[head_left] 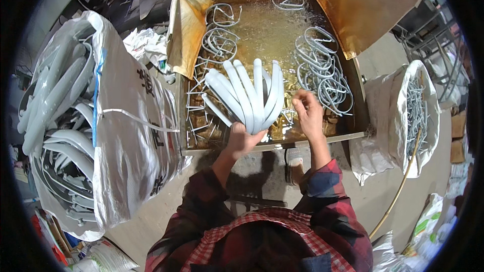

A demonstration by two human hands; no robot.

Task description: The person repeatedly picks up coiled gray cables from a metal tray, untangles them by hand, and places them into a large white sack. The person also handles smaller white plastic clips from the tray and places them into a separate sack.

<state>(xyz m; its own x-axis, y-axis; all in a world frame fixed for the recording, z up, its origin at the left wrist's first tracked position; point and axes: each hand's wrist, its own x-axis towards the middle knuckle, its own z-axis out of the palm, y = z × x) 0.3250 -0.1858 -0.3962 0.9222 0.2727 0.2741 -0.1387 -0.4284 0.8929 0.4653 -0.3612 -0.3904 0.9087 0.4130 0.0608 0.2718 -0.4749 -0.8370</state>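
Observation:
My left hand [243, 140] is closed round the lower ends of a bundle of long, curved, light grey plastic strips [247, 93]. The strips fan out upward and away from me, over the near part of a wide metal tank of shallow yellowish water [262, 35]. To the right of the bundle, apart from it, is my right hand [308, 111]. Its fingers are loosely curled, with a gap to the thumb and nothing visible between them. Looped grey plastic pieces [322, 70] lie in the tank along its right side, with more loops [220, 43] on the left.
On the left stands a large white woven sack [133, 136], heaped with curved grey plastic parts [63, 85]. A smaller white sack [375, 121] at right holds thin grey pieces [416, 106]; a long stick [398, 196] leans on it. Brown-stained sheets [189, 25] flank the tank. Water falls at its far end.

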